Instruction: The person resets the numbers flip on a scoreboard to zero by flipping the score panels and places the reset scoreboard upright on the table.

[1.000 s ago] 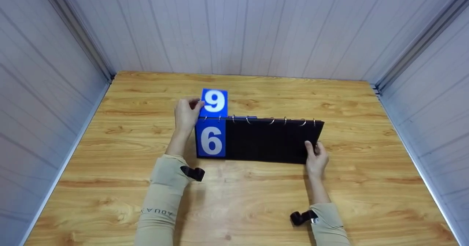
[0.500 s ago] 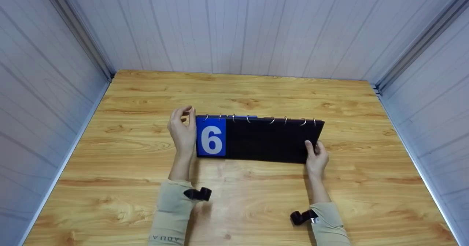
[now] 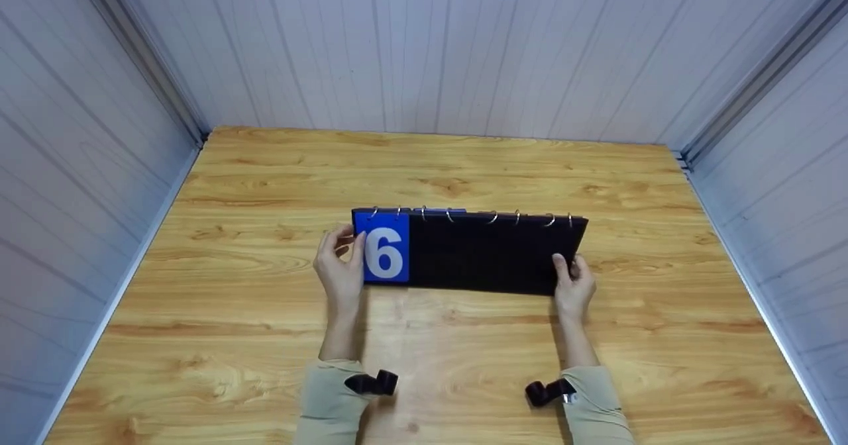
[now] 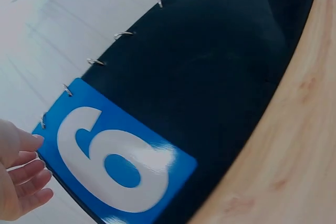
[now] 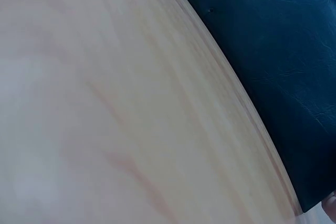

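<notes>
A black flip scoreboard (image 3: pixel 480 253) stands tilted on the table, metal rings along its top edge. At its left end hangs a blue number card (image 3: pixel 401 223) with a white 6, seen large in the left wrist view. My left hand (image 3: pixel 341 276) holds the scoreboard's left edge, thumb over the front by the card and fingers at the side and behind. My right hand (image 3: pixel 575 293) grips the lower right edge, thumb in front. In the right wrist view only a bit of that hand (image 5: pixel 329 206) shows at the board's corner.
The wood-grain table (image 3: pixel 265 339) stretches out on all sides of the board. Pale panelled walls (image 3: pixel 424 48) rise behind it and at left and right. A strip of blue (image 3: pixel 440 211) peeks over the board's top edge.
A blue card with a 9, raised above the top edge in my left hand, has gone out of sight behind the board. My left hand has come down to the left edge; the right stays put.
</notes>
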A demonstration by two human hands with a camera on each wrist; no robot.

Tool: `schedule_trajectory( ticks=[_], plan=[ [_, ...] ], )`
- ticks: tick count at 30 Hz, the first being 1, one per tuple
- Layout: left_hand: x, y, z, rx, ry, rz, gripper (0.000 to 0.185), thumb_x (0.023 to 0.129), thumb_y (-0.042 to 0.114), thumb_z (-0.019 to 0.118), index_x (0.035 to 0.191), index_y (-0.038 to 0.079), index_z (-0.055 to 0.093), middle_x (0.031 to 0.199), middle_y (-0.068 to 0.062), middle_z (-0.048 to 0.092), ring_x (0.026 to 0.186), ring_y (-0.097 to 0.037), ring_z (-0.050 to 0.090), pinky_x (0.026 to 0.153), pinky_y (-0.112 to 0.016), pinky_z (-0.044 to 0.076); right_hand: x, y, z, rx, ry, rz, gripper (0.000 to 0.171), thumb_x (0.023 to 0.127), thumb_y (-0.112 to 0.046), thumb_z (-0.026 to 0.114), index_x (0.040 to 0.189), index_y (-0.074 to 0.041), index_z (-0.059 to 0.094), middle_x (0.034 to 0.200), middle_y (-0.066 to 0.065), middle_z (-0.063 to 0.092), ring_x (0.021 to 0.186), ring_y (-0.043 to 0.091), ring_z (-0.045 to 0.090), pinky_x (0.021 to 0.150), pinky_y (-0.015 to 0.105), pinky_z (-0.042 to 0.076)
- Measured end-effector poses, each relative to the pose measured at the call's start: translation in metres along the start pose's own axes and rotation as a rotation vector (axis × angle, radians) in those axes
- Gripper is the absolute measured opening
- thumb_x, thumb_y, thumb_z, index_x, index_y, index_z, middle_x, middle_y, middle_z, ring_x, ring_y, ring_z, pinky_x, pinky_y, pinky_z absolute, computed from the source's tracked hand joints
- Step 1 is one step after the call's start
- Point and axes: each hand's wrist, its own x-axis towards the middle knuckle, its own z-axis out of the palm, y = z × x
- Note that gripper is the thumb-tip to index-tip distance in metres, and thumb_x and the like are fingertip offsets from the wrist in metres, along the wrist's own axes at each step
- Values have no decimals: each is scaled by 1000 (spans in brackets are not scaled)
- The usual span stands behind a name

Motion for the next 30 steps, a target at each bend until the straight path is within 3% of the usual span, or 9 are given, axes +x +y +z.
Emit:
schedule_trajectory(
  ticks=[10,19,30],
  plan=[
    [-11,-9,6,40,-20,-112,24,70,4,74,88,-6,61,82,-15,60,75,-24,57,69,-37,47,0,-1,0,-12,5,-8,21,80,2,62,69,13,47,51,3,31,49,5,27,45,15,22],
    [-11,-13,4,-5,-16,-202,20,67,1,76,77,-7,60,70,-15,59,62,-19,54,56,-17,45,0,-2,0,0,9,65,18,80,-1,63,74,11,51,52,0,38,49,3,33,47,15,28],
    [-10,-6,-5,121,-40,-164,16,70,6,74,79,-5,66,73,-14,64,63,-20,58,57,-23,47,0,-3,0,-17,7,36,22,80,0,63,70,12,47,52,2,33,50,5,29,46,16,23]
  ],
)
